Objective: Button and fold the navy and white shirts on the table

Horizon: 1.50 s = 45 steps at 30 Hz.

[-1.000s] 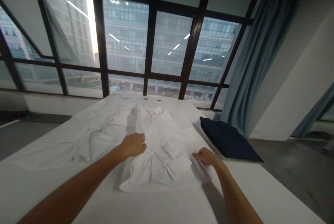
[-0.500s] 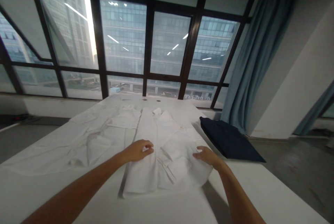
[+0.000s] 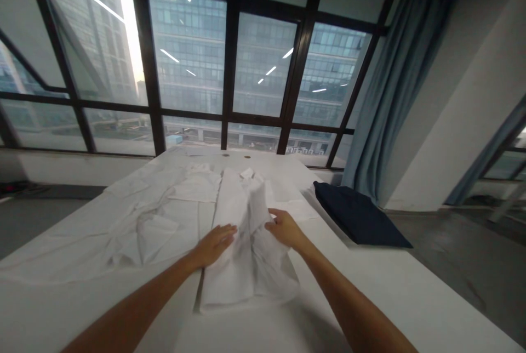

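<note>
A white shirt (image 3: 230, 284) lies lengthwise on the white table, its collar at the far end. My left hand (image 3: 215, 244) rests on the shirt's left part with the fingers stretched out. On the other side, my right hand (image 3: 286, 229) pinches the shirt's right side and holds it raised, partly folded over toward the middle. The lifted cloth stands up in a soft ridge and is blurred near the bottom.
More white garments (image 3: 158, 227) lie spread and rumpled on the left of the table (image 3: 394, 292). A folded dark navy cloth (image 3: 359, 215) sits near its right edge. Beyond are a windowed wall (image 3: 189, 62) and a blue curtain (image 3: 394, 90).
My right hand has moved left and slightly away from me, taking hold of the shirt's right side and lifting it inward. My left hand has lowered onto the shirt.
</note>
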Available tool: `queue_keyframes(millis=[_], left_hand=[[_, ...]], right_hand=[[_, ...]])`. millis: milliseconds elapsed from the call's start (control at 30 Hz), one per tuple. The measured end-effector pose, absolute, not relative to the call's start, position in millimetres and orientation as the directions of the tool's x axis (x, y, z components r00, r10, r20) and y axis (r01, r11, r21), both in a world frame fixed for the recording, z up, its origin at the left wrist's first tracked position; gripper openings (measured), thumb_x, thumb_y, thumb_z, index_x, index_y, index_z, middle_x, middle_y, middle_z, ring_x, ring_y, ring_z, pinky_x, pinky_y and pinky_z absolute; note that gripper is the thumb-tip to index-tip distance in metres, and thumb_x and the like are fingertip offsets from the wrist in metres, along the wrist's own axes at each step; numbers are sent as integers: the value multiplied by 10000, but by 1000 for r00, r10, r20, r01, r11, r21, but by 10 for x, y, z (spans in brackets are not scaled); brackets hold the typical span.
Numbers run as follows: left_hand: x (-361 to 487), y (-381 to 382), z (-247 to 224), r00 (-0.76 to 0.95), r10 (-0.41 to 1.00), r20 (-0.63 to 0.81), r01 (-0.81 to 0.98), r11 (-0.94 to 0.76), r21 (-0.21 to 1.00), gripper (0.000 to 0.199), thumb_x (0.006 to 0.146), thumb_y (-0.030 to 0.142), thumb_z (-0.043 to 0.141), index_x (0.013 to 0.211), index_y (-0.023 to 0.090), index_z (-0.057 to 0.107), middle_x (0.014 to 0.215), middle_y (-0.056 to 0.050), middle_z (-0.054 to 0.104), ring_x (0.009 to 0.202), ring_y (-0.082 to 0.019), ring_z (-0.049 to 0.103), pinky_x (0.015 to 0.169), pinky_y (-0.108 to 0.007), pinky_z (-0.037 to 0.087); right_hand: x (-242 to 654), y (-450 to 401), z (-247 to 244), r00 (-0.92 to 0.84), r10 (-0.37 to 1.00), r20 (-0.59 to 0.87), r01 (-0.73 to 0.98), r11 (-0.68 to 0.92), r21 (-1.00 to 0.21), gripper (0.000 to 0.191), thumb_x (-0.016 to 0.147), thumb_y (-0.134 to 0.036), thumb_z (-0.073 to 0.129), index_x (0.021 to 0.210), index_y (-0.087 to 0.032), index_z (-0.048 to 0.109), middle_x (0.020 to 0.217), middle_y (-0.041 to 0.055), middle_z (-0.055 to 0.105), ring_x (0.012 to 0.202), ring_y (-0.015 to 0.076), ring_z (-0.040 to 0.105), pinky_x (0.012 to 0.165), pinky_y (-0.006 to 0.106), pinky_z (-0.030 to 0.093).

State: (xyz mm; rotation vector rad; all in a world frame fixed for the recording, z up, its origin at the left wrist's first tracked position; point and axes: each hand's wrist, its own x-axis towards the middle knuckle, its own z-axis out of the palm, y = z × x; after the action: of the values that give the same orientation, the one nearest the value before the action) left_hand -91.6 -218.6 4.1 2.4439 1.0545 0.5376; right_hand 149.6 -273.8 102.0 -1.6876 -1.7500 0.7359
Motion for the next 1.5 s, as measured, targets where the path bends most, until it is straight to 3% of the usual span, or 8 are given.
queue_keyframes(millis=[367, 700, 800, 967, 1100, 1233, 1367, 1500], left_hand=[[-914, -2214, 40, 642, 736, 213, 603, -657, 453, 465, 966, 435, 361, 1371, 245, 484, 1439, -41, 480, 1365, -180, 371, 1180, -410, 191], [-937, -2441, 243, 711, 701, -62, 682, -665, 303, 577, 952, 489, 332, 1476, 248, 314, 1575, -70, 184, 1454, -232, 136, 1173, -472, 119], [-914, -2527, 244, 704, 702, -109, 697, -654, 293, 587, 958, 487, 296, 1495, 252, 266, 1580, -82, 137, 1456, -249, 97, 1166, -494, 121], [-965, -2766, 307, 721, 666, -191, 690, -665, 286, 655, 918, 524, 364, 1502, 246, 256, 1576, -114, 107, 1450, -309, 83, 1143, -558, 152], [-1081, -2754, 569, 815, 524, -247, 579, -712, 397, 641, 794, 550, 571, 1372, 285, 494, 1463, -113, 437, 1342, -343, 390, 1084, -513, 323], [-991, -2073, 831, 826, 401, -396, 562, -545, 622, 404, 902, 448, 428, 1144, 227, 663, 945, -61, 739, 816, -207, 702, 788, -330, 538], [-798, -884, 895, 597, 802, 29, 717, -549, 429, 372, 902, 221, 370, 1130, 158, 657, 1074, -86, 707, 970, -188, 659, 886, -307, 497], [-683, 92, 797, 559, 798, 224, 781, -598, 181, 522, 811, 54, 380, 1273, 190, 581, 1262, -66, 625, 1179, -171, 544, 1032, -311, 395]], right_hand=[[965, -2858, 547, -231, 972, -43, 904, 198, -378, 389, 745, -218, 541, 1115, -130, 619, 1097, 155, 669, 1009, 266, 628, 845, 343, 459], [1300, -2916, 684, 80, 988, -132, 985, -98, -142, 366, 774, -133, 500, 1120, -120, 619, 1126, 208, 651, 1031, 298, 641, 814, 371, 488], [1316, -3002, 673, 35, 993, -110, 979, -56, -198, 323, 760, -176, 557, 1069, -138, 644, 1033, 182, 687, 929, 271, 674, 734, 324, 501], [1383, -2944, 816, -397, 787, -473, 864, 146, -482, 394, 765, -521, 620, 771, -134, 694, 507, 38, 618, 415, 150, 562, 475, 249, 444], [1650, -2349, 984, -282, 951, -130, 856, 188, -481, 489, 892, -528, 453, 762, -137, 718, 624, 60, 676, 528, 130, 599, 557, 225, 448], [1815, -1549, 843, -141, 986, 92, 936, 163, -313, 239, 859, -311, 551, 938, -186, 738, 943, 68, 721, 875, 176, 649, 765, 245, 460], [1825, -863, 599, -110, 986, 123, 936, 144, -322, 356, 864, -210, 521, 1196, -180, 644, 1180, 89, 640, 1055, 188, 602, 903, 260, 436], [1853, -289, 523, -171, 971, 165, 927, 215, -308, 556, 792, -76, 526, 1337, -188, 528, 1371, 98, 484, 1128, 187, 557, 953, 247, 415]])
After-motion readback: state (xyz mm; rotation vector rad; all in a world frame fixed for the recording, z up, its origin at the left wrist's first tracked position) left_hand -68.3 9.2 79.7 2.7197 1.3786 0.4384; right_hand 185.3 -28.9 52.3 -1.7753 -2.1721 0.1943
